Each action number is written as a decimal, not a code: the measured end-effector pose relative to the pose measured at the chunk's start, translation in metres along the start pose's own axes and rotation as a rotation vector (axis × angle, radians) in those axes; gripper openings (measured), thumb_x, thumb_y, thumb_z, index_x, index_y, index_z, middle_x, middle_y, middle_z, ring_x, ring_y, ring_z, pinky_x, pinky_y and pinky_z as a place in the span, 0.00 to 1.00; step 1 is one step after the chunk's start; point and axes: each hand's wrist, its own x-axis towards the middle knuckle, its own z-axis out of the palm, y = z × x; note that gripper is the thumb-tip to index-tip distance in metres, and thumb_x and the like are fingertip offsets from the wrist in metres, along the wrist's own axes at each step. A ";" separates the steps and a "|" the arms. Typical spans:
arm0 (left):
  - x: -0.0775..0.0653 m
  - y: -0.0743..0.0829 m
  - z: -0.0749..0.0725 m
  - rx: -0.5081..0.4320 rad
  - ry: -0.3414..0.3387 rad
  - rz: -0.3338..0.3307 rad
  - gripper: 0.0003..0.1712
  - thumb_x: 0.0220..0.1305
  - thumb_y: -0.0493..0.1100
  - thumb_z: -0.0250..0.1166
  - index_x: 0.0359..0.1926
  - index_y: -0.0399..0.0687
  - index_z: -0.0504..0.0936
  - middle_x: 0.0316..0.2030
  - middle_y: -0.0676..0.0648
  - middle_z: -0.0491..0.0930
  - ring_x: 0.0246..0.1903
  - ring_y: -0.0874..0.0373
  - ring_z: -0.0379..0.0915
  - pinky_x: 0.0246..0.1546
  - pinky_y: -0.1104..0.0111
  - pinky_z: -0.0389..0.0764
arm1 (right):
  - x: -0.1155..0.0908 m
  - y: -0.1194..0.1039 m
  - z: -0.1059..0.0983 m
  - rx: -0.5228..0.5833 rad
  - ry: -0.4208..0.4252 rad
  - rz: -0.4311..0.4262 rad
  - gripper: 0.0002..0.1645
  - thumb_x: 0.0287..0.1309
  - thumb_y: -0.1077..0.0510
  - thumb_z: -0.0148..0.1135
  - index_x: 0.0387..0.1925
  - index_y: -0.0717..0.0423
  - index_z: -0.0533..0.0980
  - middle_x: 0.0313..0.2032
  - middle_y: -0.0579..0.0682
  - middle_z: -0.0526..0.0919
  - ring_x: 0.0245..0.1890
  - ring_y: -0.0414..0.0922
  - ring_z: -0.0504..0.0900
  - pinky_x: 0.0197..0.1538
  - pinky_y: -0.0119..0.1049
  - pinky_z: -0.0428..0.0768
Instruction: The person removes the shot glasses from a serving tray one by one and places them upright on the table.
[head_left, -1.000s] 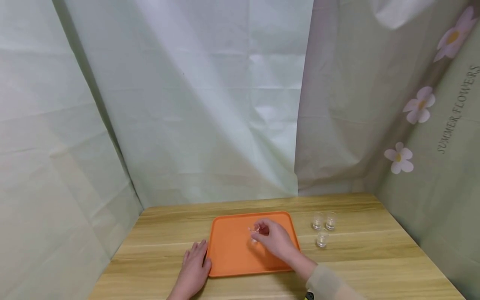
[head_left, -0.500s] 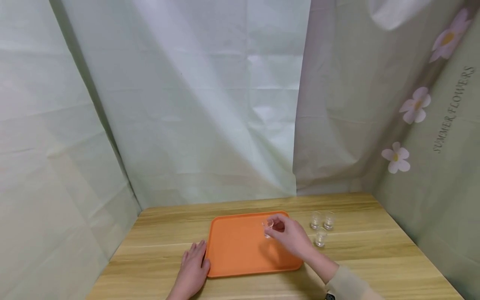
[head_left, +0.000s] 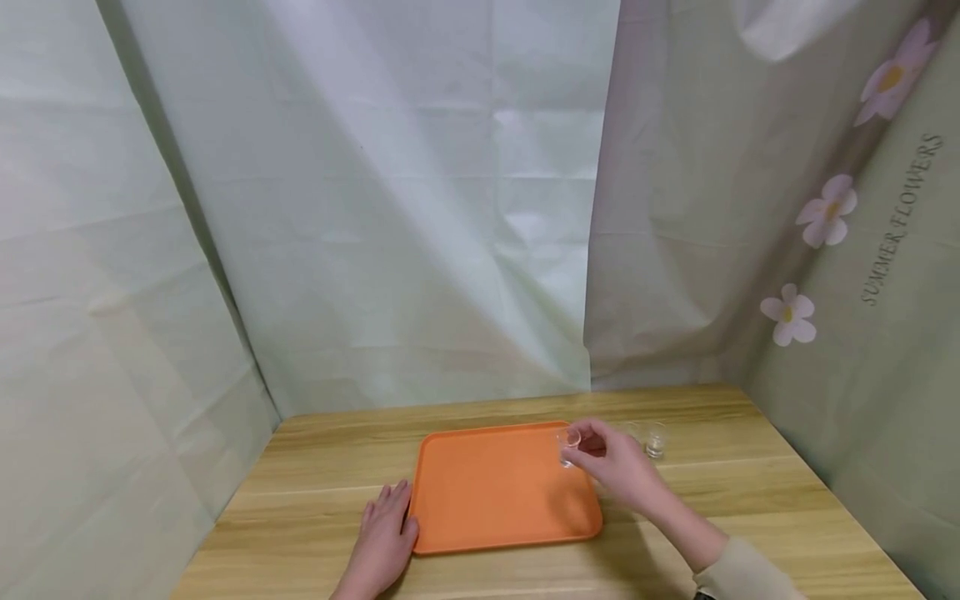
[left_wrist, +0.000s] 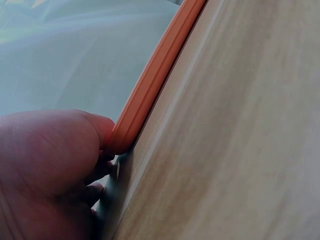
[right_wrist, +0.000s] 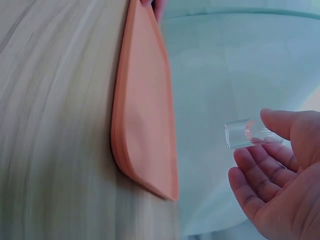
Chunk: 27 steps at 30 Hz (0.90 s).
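My right hand [head_left: 618, 467] pinches a small clear glass [head_left: 567, 450] between thumb and fingers, above the right edge of the orange tray [head_left: 495, 492]. In the right wrist view the glass [right_wrist: 239, 134] is held apart from the tray [right_wrist: 145, 110]. My left hand [head_left: 381, 533] rests on the table against the tray's left edge, its fingers extended and the thumb at the rim. The left wrist view shows that thumb touching the tray's rim [left_wrist: 150, 85]. No glass shows on the tray.
Right of the tray stands another small clear glass [head_left: 655, 442] on the wooden table [head_left: 750, 500]. A second one is mostly covered by my right hand. Pale curtains [head_left: 420, 208] hang around the back and sides.
The right hand has carried the glass from above the tray's middle to its right edge, now covering part of the standing glasses. The left hand and tray stay put.
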 end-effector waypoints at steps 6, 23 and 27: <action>0.001 -0.002 0.001 0.002 -0.002 -0.002 0.29 0.72 0.32 0.65 0.70 0.24 0.76 0.72 0.23 0.73 0.76 0.21 0.60 0.74 0.25 0.55 | -0.006 0.003 -0.024 -0.027 0.027 -0.015 0.18 0.68 0.54 0.79 0.54 0.57 0.85 0.42 0.45 0.88 0.43 0.41 0.88 0.47 0.33 0.88; 0.002 -0.004 0.002 -0.001 -0.002 0.001 0.29 0.72 0.32 0.65 0.71 0.23 0.76 0.73 0.23 0.72 0.76 0.21 0.60 0.75 0.26 0.54 | -0.024 0.020 -0.076 -0.097 0.108 0.002 0.20 0.71 0.53 0.77 0.56 0.59 0.84 0.44 0.48 0.89 0.44 0.42 0.89 0.46 0.32 0.87; 0.002 -0.004 0.002 -0.001 0.011 0.013 0.29 0.71 0.32 0.65 0.70 0.23 0.76 0.72 0.23 0.73 0.75 0.21 0.61 0.74 0.26 0.55 | -0.029 0.026 -0.084 -0.114 0.124 0.013 0.22 0.71 0.53 0.76 0.58 0.61 0.83 0.47 0.50 0.89 0.45 0.42 0.89 0.46 0.31 0.87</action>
